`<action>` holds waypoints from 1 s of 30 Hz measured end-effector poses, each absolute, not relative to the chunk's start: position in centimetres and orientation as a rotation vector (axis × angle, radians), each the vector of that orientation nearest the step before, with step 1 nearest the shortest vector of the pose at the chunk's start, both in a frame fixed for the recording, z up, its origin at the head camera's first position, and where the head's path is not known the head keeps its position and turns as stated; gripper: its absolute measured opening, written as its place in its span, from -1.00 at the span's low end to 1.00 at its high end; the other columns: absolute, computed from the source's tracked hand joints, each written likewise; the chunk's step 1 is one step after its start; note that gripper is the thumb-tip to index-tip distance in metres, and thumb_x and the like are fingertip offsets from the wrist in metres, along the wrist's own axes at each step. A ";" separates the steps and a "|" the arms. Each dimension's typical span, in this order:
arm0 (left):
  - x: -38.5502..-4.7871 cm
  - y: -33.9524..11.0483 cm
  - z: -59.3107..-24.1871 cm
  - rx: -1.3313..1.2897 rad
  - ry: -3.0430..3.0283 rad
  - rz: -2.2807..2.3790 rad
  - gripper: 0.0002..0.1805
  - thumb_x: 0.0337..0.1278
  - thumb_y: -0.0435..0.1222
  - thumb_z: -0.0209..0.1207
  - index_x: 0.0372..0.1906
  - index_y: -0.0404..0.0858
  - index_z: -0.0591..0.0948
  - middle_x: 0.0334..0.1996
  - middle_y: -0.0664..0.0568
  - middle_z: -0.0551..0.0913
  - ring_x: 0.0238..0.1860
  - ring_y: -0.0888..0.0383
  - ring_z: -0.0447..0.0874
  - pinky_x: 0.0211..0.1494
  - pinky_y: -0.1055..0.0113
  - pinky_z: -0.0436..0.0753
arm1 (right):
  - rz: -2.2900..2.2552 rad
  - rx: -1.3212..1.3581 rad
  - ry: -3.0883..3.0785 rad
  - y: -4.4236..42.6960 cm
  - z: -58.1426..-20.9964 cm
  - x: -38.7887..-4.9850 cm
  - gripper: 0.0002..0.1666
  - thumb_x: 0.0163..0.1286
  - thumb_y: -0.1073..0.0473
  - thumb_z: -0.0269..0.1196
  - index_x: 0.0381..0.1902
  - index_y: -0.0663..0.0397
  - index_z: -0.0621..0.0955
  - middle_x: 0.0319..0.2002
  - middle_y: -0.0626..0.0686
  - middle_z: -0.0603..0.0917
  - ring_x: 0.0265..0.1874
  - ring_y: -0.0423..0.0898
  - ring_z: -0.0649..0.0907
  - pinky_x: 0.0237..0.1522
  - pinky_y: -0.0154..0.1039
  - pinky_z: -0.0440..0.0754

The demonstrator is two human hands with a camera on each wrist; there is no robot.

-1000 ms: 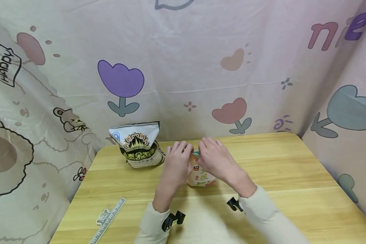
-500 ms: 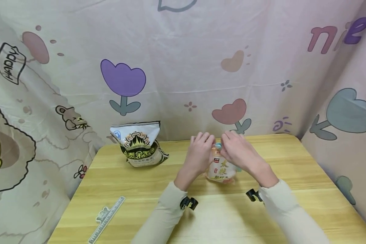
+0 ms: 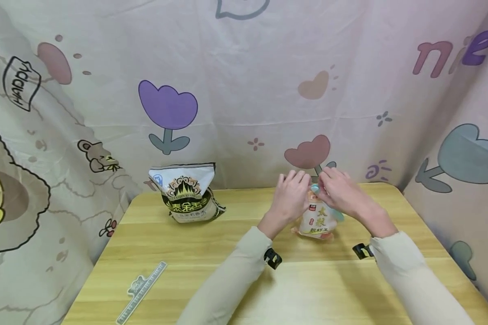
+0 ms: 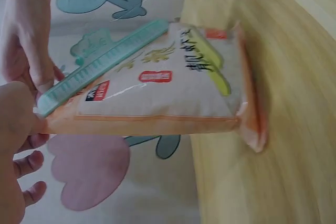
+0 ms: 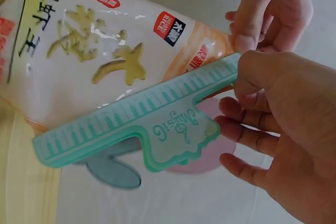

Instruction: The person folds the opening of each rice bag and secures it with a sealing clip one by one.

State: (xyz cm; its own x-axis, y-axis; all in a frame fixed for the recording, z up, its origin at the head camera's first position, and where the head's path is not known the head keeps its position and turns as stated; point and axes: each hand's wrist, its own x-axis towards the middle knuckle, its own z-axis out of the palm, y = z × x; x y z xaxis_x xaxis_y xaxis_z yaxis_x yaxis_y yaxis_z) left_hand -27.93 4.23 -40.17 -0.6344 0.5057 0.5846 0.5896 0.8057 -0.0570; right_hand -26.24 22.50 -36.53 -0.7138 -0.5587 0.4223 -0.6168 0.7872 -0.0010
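A white and orange bag of rice [image 3: 318, 221] hangs or stands below both hands near the table's back edge; I cannot tell whether it touches the table. A teal bag clip [image 5: 142, 111] with piano-key markings lies slantwise along one edge of the bag. My left hand [image 3: 291, 196] pinches the bag's top corner, beside the clip's upper end. Thumb and fingers of my right hand [image 3: 343, 192] pinch that end of the clip; in the right wrist view the other fingers curl loosely beside its tab. The two hands almost meet.
A larger white, black and beige rice bag [image 3: 187, 194] stands at the back left of the wooden table [image 3: 211, 275]. A grey bag clip [image 3: 142, 291] lies at the front left. Printed curtains [image 3: 244, 90] hang behind the table and at its sides.
Both hands have moved right across the table together with the rice bag and the teal clip. The large rice bag and grey clip stay in place.
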 end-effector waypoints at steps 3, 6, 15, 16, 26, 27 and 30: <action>-28.4 5.3 -40.5 -0.790 -2.381 -0.198 -0.89 0.29 -0.22 0.26 -0.17 -0.03 0.56 -0.18 0.22 0.54 -0.07 0.20 0.48 -0.04 0.29 0.39 | 0.208 0.897 -2.525 23.6 -36.7 -27.0 -0.77 0.19 0.38 0.35 -0.38 0.10 0.47 -0.35 0.01 0.45 -0.35 0.02 0.46 -0.34 -0.07 0.41; -29.1 6.4 -40.6 -0.778 -2.346 -0.211 -0.91 0.29 -0.23 0.24 -0.18 -0.04 0.56 -0.21 0.21 0.53 -0.08 0.19 0.48 -0.05 0.28 0.38 | 0.199 0.903 -2.463 24.6 -36.7 -27.7 -0.76 0.15 0.40 0.36 -0.39 0.11 0.48 -0.35 0.02 0.47 -0.36 0.03 0.48 -0.40 -0.08 0.41; -31.0 9.2 -41.2 -0.755 -2.286 -0.253 -0.86 0.23 -0.24 0.28 -0.17 -0.03 0.56 -0.21 0.21 0.54 -0.14 0.19 0.46 -0.07 0.27 0.38 | 0.142 0.914 -2.397 27.1 -37.0 -29.1 -0.79 0.12 0.42 0.30 -0.41 0.12 0.48 -0.39 0.03 0.46 -0.44 0.00 0.43 -0.47 -0.17 0.34; -31.1 9.4 -41.4 -0.753 -2.284 -0.264 -0.86 0.24 -0.24 0.28 -0.16 -0.03 0.56 -0.21 0.21 0.54 -0.14 0.19 0.45 -0.08 0.28 0.37 | 0.139 0.918 -2.394 27.3 -37.0 -29.2 -0.80 0.12 0.43 0.30 -0.41 0.13 0.48 -0.40 0.04 0.46 -0.44 -0.01 0.43 -0.47 -0.17 0.35; -31.6 12.3 -41.5 -0.735 -2.255 -0.327 -0.94 0.38 -0.19 0.21 -0.16 -0.04 0.57 -0.18 0.23 0.58 -0.14 0.19 0.46 -0.10 0.27 0.35 | 0.127 0.891 -2.405 29.8 -36.7 -29.3 -0.79 0.12 0.44 0.30 -0.40 0.15 0.48 -0.40 0.04 0.44 -0.42 0.02 0.44 -0.44 -0.14 0.35; -31.6 12.5 -41.6 -0.736 -2.255 -0.328 -0.94 0.38 -0.19 0.22 -0.16 -0.03 0.57 -0.17 0.23 0.59 -0.13 0.19 0.45 -0.09 0.27 0.35 | 0.125 0.891 -2.406 30.1 -36.8 -29.3 -0.80 0.13 0.44 0.30 -0.39 0.16 0.48 -0.40 0.04 0.44 -0.42 0.03 0.44 -0.44 -0.13 0.35; -31.5 13.3 -41.7 -0.748 -2.241 -0.339 -0.96 0.39 -0.18 0.21 -0.17 -0.03 0.60 -0.15 0.23 0.61 -0.12 0.18 0.46 -0.07 0.25 0.36 | 0.118 0.878 -2.410 30.8 -36.9 -29.1 -0.79 0.12 0.44 0.30 -0.39 0.17 0.48 -0.39 0.06 0.45 -0.40 0.05 0.46 -0.42 -0.11 0.38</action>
